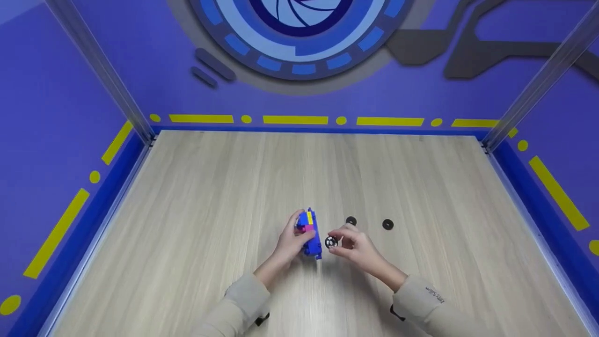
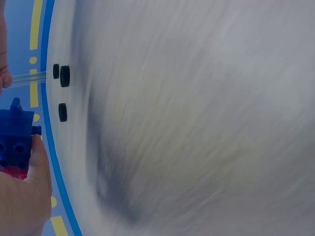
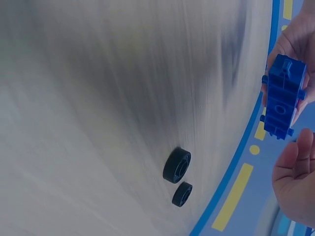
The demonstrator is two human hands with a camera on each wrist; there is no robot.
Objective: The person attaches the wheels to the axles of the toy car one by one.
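My left hand (image 1: 291, 241) grips a blue toy vehicle base (image 1: 312, 245) built from bricks, with a pink brick (image 1: 308, 228) and a yellow one (image 1: 309, 217) on it. The right wrist view shows the underside of the base (image 3: 283, 98), with short axle pegs sticking out along both sides and no wheels on them. Just to its right, my right hand (image 1: 359, 248) pinches a small black wheel (image 1: 331, 242) with a pale hub between thumb and fingertips. That wheel is hidden behind my fingers in the right wrist view.
Black wheels lie on the wooden table (image 1: 210, 196): one (image 1: 388, 224) to the right and one (image 1: 351, 220) just beyond my right hand. The left wrist view shows a third wheel (image 2: 62, 112) on the tabletop. Blue panels (image 1: 327, 103) wall the table at the back and sides.
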